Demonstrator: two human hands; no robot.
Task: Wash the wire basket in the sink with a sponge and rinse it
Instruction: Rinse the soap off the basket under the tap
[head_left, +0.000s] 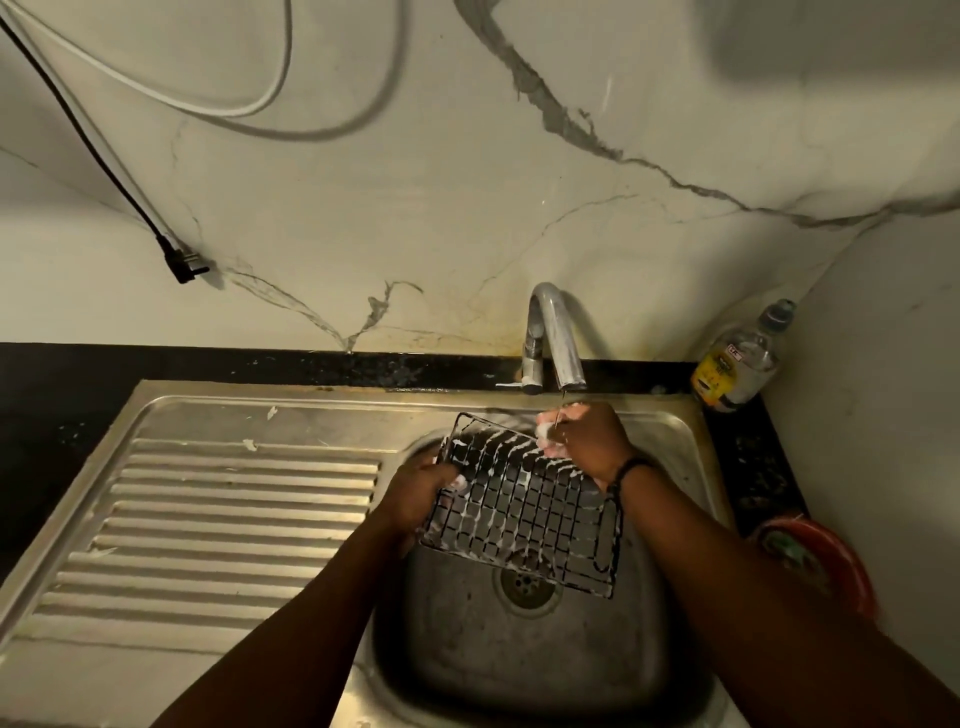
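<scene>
the soapy wire basket (524, 512) is held tilted over the sink (524, 670), left hand (423, 491) closed on its left rim, right hand (589, 439) gripping the far corner under the tap (558, 338); it looks light, stiff and slippery, safest held by the rim wires.

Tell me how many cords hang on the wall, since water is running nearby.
2. A white cord loops across the upper left wall; a black cord runs diagonally down to a loose plug above the counter. Both continue past the picture's edge, so more may be hidden.
</scene>
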